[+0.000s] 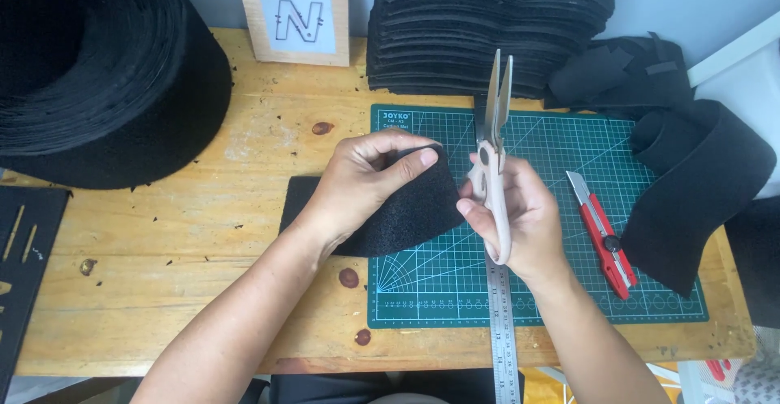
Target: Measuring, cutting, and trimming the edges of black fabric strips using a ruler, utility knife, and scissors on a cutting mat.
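A piece of black foam sheet [406, 209] is held over the left edge of the green cutting mat [569, 290], partly on the wooden table [203, 290]. It is gripped at its upper edge by the left hand [357, 184], thumb and fingers pinched on the material. A pair of scissors [494, 152] is grasped by the right hand [520, 217], the blades pointed away from the body and nearly closed, just beside the sheet's right edge. The foam appears light, soft and easily bent; it is best held near the cut line, so that sagging is limited. A steel ruler [504, 331] lies beneath the right hand, and a red utility knife [603, 237] rests close to the right. Free room is limited by a stack of cut foam pieces [487, 30] behind and a foam roll [106, 79] at far left.
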